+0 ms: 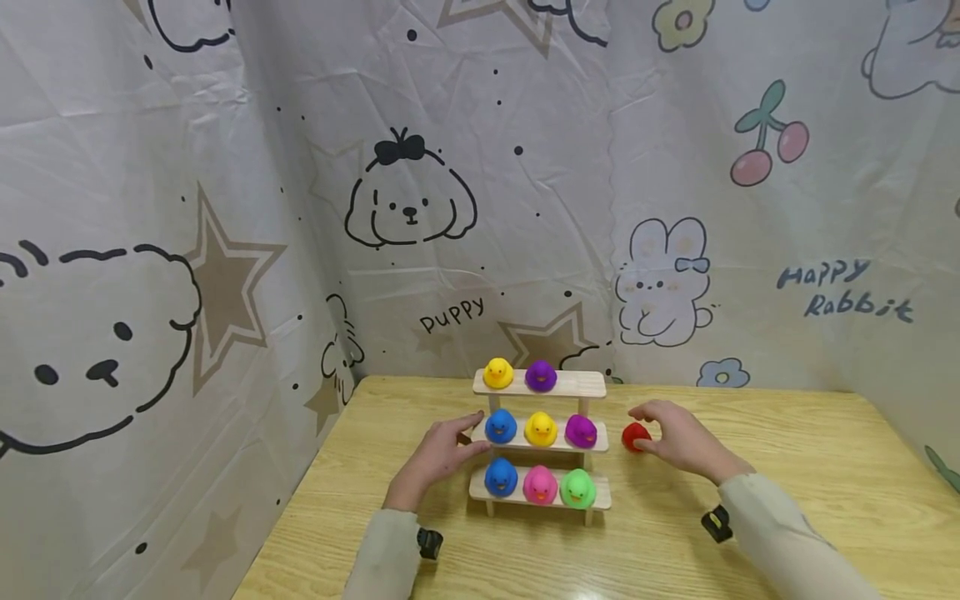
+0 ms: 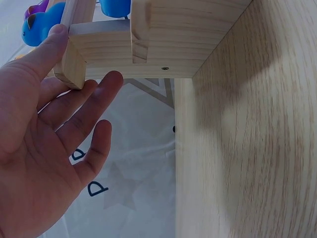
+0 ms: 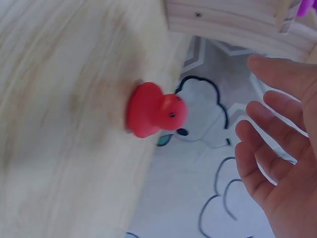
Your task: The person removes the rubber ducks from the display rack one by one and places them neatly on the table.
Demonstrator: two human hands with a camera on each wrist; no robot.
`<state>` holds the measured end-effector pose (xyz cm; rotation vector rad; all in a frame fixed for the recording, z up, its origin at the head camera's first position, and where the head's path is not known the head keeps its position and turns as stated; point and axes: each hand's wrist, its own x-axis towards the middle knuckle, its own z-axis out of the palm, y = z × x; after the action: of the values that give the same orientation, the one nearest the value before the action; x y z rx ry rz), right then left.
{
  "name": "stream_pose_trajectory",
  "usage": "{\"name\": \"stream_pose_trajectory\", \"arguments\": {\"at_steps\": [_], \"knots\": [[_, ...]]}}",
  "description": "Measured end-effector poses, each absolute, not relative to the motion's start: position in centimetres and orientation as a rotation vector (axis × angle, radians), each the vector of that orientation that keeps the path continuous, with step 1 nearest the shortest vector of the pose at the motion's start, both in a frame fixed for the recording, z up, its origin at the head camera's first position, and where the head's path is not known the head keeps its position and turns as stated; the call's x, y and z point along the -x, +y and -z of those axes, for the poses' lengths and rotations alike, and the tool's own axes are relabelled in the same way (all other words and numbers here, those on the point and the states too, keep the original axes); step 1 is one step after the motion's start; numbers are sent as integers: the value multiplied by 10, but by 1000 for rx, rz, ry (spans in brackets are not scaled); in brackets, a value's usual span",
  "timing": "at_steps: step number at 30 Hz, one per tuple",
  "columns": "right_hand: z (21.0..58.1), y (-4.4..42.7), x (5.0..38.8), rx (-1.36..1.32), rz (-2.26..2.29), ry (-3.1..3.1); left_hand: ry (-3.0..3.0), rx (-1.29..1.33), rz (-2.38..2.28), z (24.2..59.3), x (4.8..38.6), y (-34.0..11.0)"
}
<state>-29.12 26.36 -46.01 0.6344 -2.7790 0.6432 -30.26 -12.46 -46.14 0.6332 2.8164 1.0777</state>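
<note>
R hand, the nearer one, hangs just above the red duck w/o touching, thumb & fingers parted wide, nothing held. Duck sits upright on the surface, head up, just R of the wooden stand; L hand grips the stand's L end, well apart from duck.

Red duck stood beside shelf

It sat upright on the table, right of the three-tier wooden shelf. The shelf stood upright, bearing eight ducks: two on top, three midway, three below.
</note>
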Motion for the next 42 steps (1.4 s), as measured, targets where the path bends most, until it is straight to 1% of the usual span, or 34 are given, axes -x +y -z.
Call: {"name": "stream_pose_trajectory", "arguments": {"at_steps": [11, 24, 35, 42], "knots": [[438, 243, 271, -758, -604, -2671, 2822, -626, -1072, 461, 302, -124], [421, 220, 263, -861, -566, -2625, 2818, -624, -1065, 462, 303, -125], [417, 204, 265, -965, -556, -2593, 2817, -629, -1072, 461, 304, -125], [419, 199, 264, -987, -524, -2577, 2821, -634, -1068, 462, 304, -125]]}}
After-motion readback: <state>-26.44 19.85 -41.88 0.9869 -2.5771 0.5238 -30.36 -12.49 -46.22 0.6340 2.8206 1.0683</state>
